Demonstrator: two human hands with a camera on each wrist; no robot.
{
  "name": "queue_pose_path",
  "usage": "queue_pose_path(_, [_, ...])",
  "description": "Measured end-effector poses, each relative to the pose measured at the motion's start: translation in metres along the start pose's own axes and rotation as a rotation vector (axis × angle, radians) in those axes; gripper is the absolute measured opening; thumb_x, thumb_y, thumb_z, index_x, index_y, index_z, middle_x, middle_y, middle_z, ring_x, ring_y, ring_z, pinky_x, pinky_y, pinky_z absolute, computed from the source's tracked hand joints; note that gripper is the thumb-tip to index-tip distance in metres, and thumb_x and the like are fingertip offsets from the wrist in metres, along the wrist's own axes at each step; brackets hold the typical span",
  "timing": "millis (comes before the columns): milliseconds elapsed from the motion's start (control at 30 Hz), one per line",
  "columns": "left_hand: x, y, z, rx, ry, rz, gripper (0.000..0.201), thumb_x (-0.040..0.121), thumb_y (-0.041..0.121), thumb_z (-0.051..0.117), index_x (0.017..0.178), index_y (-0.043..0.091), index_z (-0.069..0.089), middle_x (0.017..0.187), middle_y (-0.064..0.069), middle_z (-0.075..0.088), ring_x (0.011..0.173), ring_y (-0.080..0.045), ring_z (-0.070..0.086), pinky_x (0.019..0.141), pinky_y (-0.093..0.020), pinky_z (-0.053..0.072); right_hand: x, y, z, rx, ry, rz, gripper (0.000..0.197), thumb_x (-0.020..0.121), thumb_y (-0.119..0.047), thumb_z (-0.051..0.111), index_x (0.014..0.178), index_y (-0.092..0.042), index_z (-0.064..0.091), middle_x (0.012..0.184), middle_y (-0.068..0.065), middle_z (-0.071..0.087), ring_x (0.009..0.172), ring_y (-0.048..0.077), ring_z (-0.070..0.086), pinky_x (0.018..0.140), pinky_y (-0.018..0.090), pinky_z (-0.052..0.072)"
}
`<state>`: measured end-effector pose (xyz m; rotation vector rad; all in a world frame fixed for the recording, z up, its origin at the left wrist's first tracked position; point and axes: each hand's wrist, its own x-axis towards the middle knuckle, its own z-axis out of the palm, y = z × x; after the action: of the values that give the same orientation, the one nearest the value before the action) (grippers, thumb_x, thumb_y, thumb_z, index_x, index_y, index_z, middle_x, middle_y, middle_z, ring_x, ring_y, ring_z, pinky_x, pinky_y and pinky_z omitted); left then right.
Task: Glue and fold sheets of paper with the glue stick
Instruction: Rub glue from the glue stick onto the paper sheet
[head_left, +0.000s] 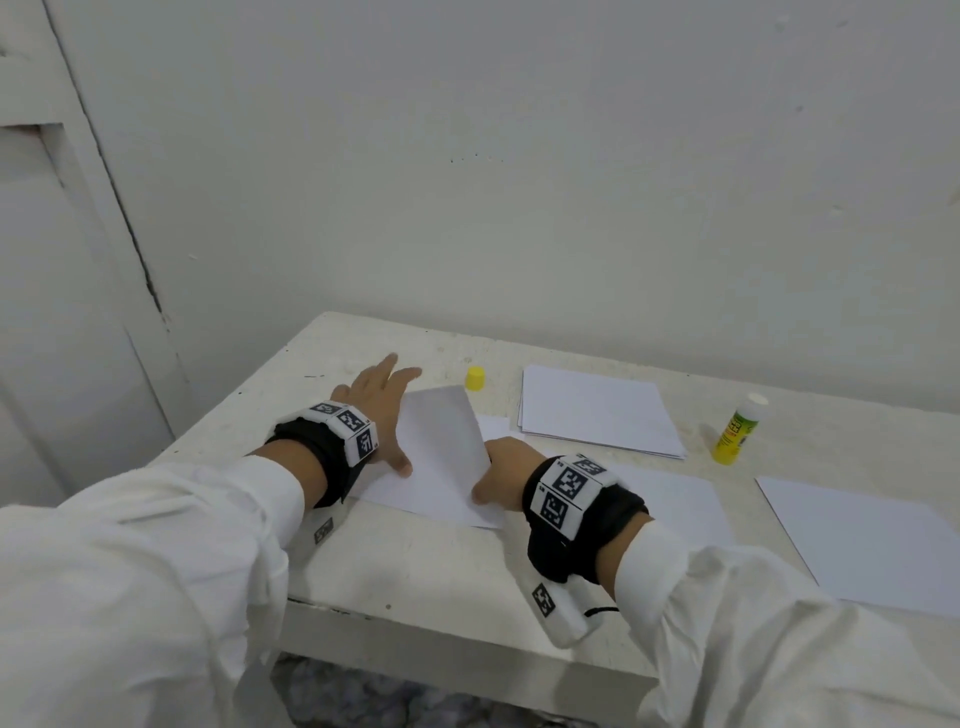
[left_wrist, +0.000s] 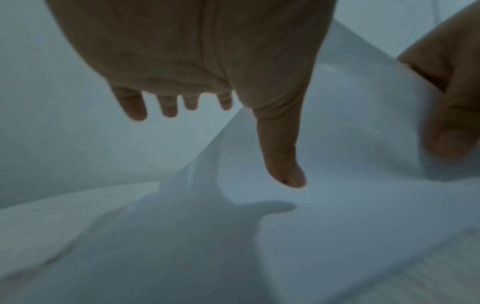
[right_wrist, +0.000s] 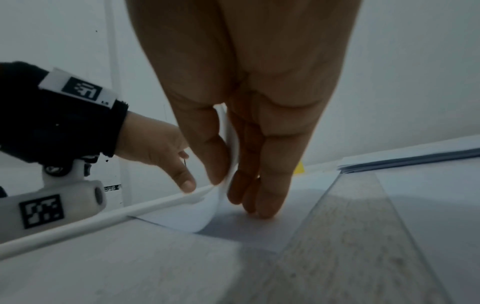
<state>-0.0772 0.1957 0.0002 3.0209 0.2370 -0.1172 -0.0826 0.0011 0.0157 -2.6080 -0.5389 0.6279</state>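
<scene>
White table (head_left: 415, 561): right hand (head_left: 501, 470) pinches half-folded sheet (head_left: 441, 447)

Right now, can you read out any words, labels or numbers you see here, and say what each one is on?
Glue stick: red lettering on the yellow label, too blurred to read.
Left wristband: black square code tags and tiny characters, not readable as words.
Right wristband: the same code tags, no words.
Paper sheets: blank.
</scene>
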Motion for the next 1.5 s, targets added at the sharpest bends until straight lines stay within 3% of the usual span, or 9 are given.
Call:
queue_pose_path(100, [0.010,-0.006,-0.015,0.100,0.010,0.021,0.080,0.073,0.049,0.074,0.142,0.036,0.035,0.159,0.006,0.009,0.147,-0.018,0.002,0.113,-0.045,0.012,0.000,0.003,0.000,0.034,0.013,0.018,0.030,0.089,-0.010,0.055,0.115,0.003,0.061,0.108,0.013,0.061,0.100,0.027,0.057,0.074,0.024,0.043])
queue_pose_path(267, [0.008,-0.027,-0.045,0.180,-0.090,-0.061,0.030,0.089,0.052,0.055,0.108,0.029,0.057,0.119,0.007,0.059,0.117,-0.017,0.052,0.108,-0.041,0.018,0.003,0.007,-0.001,0.192,0.010,0.107,0.008,0.088,-0.014,0.055,0.089,-0.006,0.057,0.086,0.007,0.052,0.082,0.023,0.050,0.059,0.019,0.040])
queue_pose_path(433, [-0.007,-0.054,-0.048,-0.073,-0.187,-0.200,0.035,0.089,0.037,0.064,0.108,0.008,0.064,0.112,-0.006,0.062,0.109,-0.025,0.056,0.090,-0.029,0.039,0.004,0.014,0.001,0.342,0.044,0.181,0.006,0.086,-0.013,0.055,0.088,-0.008,0.053,0.087,0.009,0.053,0.080,0.024,0.052,0.066,0.026,0.041])
queue_pose_path(633, [-0.020,-0.061,-0.021,-1.087,-0.155,-0.369,0.016,0.091,0.028,0.061,0.092,0.013,0.057,0.075,-0.002,0.062,0.062,-0.018,0.059,0.063,-0.027,0.042,0.005,0.017,0.000,0.395,0.063,0.213,0.030,0.084,-0.018,0.064,0.108,-0.001,0.061,0.095,0.012,0.060,0.093,0.029,0.061,0.080,0.033,0.051])
queue_pose_path(867, [-0.023,-0.061,-0.001,-0.573,-0.353,-0.332,0.035,0.080,0.030,0.075,0.072,0.006,0.051,0.053,-0.006,0.045,0.050,-0.020,0.040,0.049,-0.022,0.031,0.004,0.012,-0.002,0.370,0.074,0.250,0.036,0.085,-0.019,0.062,0.115,0.000,0.059,0.098,0.012,0.061,0.090,0.029,0.062,0.077,0.033,0.051])
queue_pose_path(1000, [-0.020,-0.061,0.001,-0.718,-0.279,-0.432,0.032,0.078,0.019,0.077,0.064,0.007,0.050,0.053,-0.008,0.048,0.053,-0.023,0.044,0.056,-0.024,0.037,0.005,0.009,0.000,0.410,0.086,0.268,0.037,0.084,-0.017,0.063,0.116,0.002,0.058,0.103,0.016,0.065,0.097,0.033,0.065,0.087,0.038,0.053])
queue_pose_path(1133, [-0.024,-0.055,-0.009,-0.860,-0.273,-0.475,0.011,0.087,0.014,0.061,0.093,0.006,0.056,0.086,-0.015,0.069,0.051,-0.020,0.066,0.045,-0.017,0.032,0.007,0.009,0.000,0.497,0.062,0.290,0.019,0.086,-0.018,0.062,0.091,0.000,0.058,0.081,0.014,0.067,0.078,0.028,0.067,0.081,0.038,0.057])
queue_pose_path(1233, [-0.026,-0.055,-0.017,-0.947,-0.231,-0.492,0.018,0.087,0.013,0.061,0.102,0.007,0.051,0.084,-0.009,0.056,0.055,-0.023,0.070,0.042,-0.017,0.033,0.008,0.010,-0.002,0.532,0.052,0.311,0.018,0.088,-0.018,0.060,0.081,-0.003,0.054,0.068,0.011,0.063,0.077,0.028,0.065,0.087,0.037,0.055])
queue_pose_path(1500, [-0.030,-0.042,-0.023,-1.052,-0.114,-0.445,0.020,0.087,0.010,0.068,0.082,0.010,0.049,0.079,-0.004,0.057,0.052,-0.016,0.067,0.040,-0.019,0.037,0.001,0.015,-0.008,0.760,0.047,0.305,0.024,0.091,-0.006,0.052,0.114,0.001,0.045,0.104,0.022,0.064,0.089,0.037,0.068,0.081,0.046,0.057])
